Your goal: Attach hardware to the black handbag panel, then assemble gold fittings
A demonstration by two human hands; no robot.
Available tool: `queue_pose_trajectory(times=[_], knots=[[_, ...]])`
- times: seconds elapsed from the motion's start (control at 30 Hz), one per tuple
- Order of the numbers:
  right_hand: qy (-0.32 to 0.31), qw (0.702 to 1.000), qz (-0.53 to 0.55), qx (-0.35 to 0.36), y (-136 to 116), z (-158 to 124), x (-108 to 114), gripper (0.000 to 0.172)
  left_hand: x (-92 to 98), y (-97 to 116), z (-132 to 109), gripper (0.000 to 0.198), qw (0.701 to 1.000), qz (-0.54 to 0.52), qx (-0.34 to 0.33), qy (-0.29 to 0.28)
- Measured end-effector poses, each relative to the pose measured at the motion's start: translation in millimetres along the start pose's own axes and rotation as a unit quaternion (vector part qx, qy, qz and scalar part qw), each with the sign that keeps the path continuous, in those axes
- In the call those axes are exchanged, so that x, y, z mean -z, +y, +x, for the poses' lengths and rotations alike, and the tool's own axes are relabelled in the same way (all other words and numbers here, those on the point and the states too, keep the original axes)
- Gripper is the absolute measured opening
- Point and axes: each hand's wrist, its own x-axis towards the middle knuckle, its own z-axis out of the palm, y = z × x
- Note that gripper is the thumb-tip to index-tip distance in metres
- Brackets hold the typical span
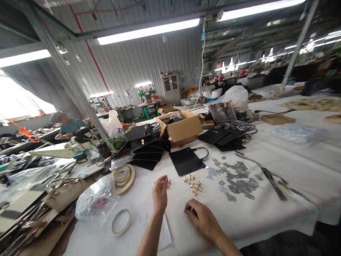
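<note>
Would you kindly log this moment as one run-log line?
Left hand: by gold-coloured fittings, touch unclear | Right hand: curled, contents unclear, near larger fittings pile | Around: gray metal plates, black handled panel, thin tape roll

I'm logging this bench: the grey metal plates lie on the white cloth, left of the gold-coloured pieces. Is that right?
Not left: the head view shows the grey metal plates on the white cloth, right of the gold-coloured pieces.

Glossy, smooth metal fittings (197, 185)
</note>
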Motion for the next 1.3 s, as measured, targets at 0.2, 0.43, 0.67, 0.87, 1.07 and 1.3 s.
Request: queue_pose_trajectory(times=[0.2,0.43,0.67,0.87,1.07,1.3], knots=[[0.009,0.999,0.028,-0.016,10,2,-8,0.016,12.0,-16,-52,0.035,0.922,-0.343,0.165,0.074],[0.063,0.95,0.291,-0.098,4,32,-39,0.034,14.5,-12,-73,0.033,0.885,-0.426,0.171,0.076],[0.071,0.804,0.565,-0.173,-8,56,-81,0.03,14.5,-13,-78,0.036,0.896,-0.408,0.15,0.088],[0.04,0.821,0.54,-0.181,-3,51,-82,0.026,15.0,-10,-79,0.033,0.904,-0.399,0.134,0.07],[0.013,0.834,0.536,-0.135,-6,49,-82,0.025,13.5,-14,-78,0.034,0.907,-0.401,0.122,0.041],[0.015,0.833,0.538,-0.13,-4,49,-84,0.021,14.6,-13,-79,0.032,0.906,-0.405,0.121,0.028]])
